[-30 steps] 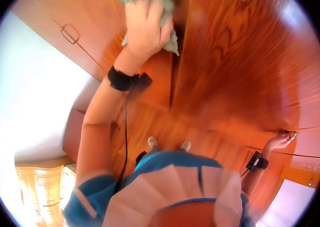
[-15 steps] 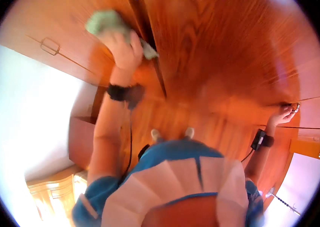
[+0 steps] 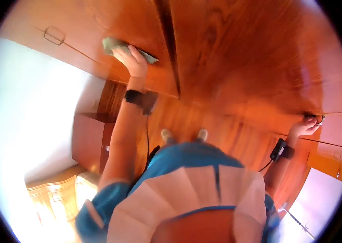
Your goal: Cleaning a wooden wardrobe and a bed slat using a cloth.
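My left hand (image 3: 132,61) is raised and presses a pale green cloth (image 3: 116,45) flat against a reddish wooden wardrobe door (image 3: 235,52), left of the dark gap between two doors. A black band sits on that wrist with a cable running down my arm. My right hand (image 3: 306,127) is out at the right, fingers closed on a small metal door handle (image 3: 319,118). It wears a black wrist device too. My blue and white top fills the bottom of the view.
A metal ring handle (image 3: 54,35) sits on the upper cabinet door at top left. A white wall (image 3: 29,113) lies to the left, with a dark wooden side cabinet (image 3: 92,139) and a lighter carved wooden cabinet (image 3: 55,194) below. My feet stand on the wooden floor (image 3: 183,117).
My left hand has slid the cloth leftwards and downwards across the door. My right hand has stayed on the handle.
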